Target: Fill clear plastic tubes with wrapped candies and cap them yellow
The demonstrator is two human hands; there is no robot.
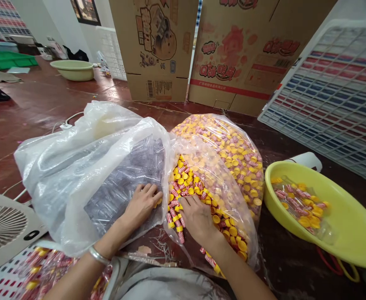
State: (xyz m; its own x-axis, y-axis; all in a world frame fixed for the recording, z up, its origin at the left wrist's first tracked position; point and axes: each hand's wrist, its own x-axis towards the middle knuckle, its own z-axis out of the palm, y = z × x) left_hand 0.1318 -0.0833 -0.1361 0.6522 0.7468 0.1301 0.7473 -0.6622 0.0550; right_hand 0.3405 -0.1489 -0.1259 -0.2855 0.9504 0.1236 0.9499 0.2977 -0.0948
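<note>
Two large clear plastic bags lie in front of me. The left bag (85, 166) holds clear plastic tubes. The right bag (229, 154) is full of yellow caps and small pink-and-white pieces. My left hand (140, 204) reaches into the mouth of the left bag, fingers curled onto the tubes, with a silver bangle on the wrist. Inside the right bag's opening, my right hand (197, 216) rests palm down on the yellow caps (185, 179), its fingertips hidden among them.
A yellow-green basin (342, 233) at the right holds several filled tubes. A white fan (4, 229) sits at the left. A white grid tray (335, 91) leans at the back right beside two cardboard boxes (226, 54). Another basin (73, 70) stands far left.
</note>
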